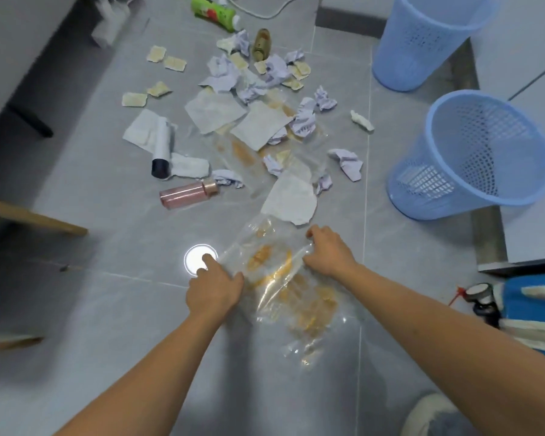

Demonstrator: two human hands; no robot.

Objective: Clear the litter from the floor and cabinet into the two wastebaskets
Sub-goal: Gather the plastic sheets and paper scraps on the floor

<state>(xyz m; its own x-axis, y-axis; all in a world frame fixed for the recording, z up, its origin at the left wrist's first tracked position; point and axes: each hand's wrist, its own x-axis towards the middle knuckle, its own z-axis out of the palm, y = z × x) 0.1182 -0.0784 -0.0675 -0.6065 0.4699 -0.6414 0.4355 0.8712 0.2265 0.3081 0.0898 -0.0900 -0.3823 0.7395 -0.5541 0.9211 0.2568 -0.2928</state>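
- We see left hand [213, 289] and right hand [329, 251] each closed on an edge of the stained clear plastic bag [283, 278].
- Bag lies on the floor [107, 294].

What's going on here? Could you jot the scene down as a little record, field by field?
Left hand: left hand grips the near clear plastic bag
Right hand: right hand pinches the same bag's far edge
Bag state: crumpled, orange-stained, lying on the floor
Wastebaskets: two blue, nearer wastebasket and farther wastebasket, at right, both look empty
Litter left: crumpled paper, pink bottle, green tube
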